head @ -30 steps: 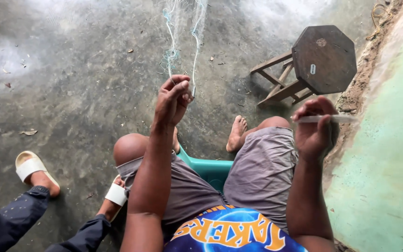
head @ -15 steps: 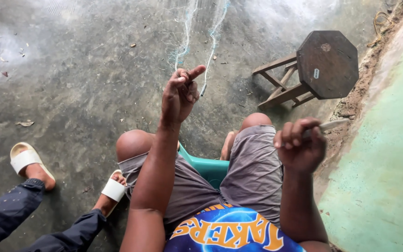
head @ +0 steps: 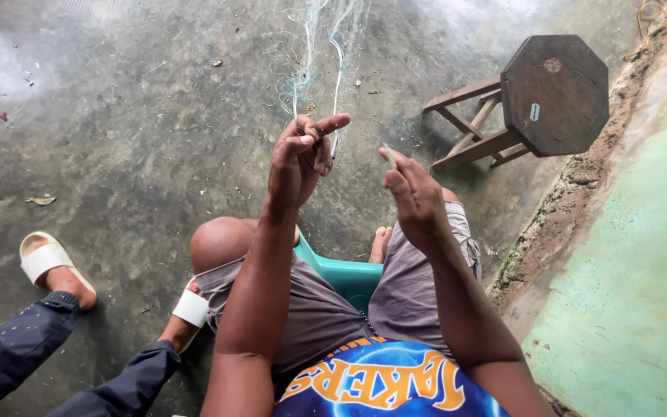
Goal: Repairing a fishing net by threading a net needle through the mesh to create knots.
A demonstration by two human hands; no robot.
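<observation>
**Hands at the net, seated over bare concrete**

Grey concrete floor [head: 133, 139] spreads far and left, a dark wooden stool [head: 553, 93] standing far right. Seated on a teal chair [head: 349, 274], the person pinches pale fishing net [head: 322, 46] strands with the left hand [head: 299, 158], forefinger out. Just right, the right hand [head: 414, 197] closes on a thin tool [head: 388, 154]. Another person's sandalled feet [head: 48, 259] rest near left.

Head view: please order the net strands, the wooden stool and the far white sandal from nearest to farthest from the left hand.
1. Net strands: pinched in the left hand.
2. Wooden stool: to the right, by the wall.
3. Far white sandal: lower left, on another person's foot.
</observation>
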